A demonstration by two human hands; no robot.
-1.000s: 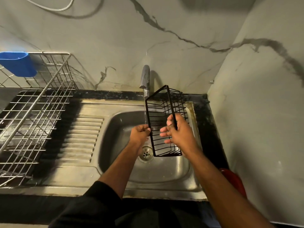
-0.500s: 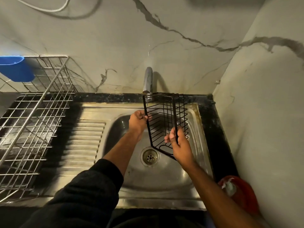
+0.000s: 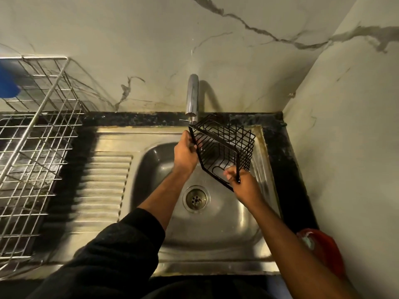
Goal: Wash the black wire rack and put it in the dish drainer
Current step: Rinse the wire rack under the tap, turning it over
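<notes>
The black wire rack [image 3: 224,147] is held tilted over the steel sink basin [image 3: 155,169], its upper corner just under the tap spout [image 3: 192,98]. My left hand [image 3: 185,155] grips the rack's left rim wire. My right hand [image 3: 246,187] grips its lower right corner bar. The open side of the rack faces up toward me. The silver wire dish drainer [image 3: 36,147] stands on the counter at the left, well apart from the rack. I cannot tell whether water is running.
The ribbed draining board [image 3: 103,186] lies between basin and drainer. A blue plastic container [image 3: 8,83] hangs at the drainer's back left. A red object [image 3: 323,251] sits at the counter's right front corner. Marble walls close the back and right side. The drain [image 3: 196,198] is open.
Both hands turned and lifted the rack from upright near the drain toward the tap; my left hand climbed to its upper left rim, my right hand slid to the lower corner.
</notes>
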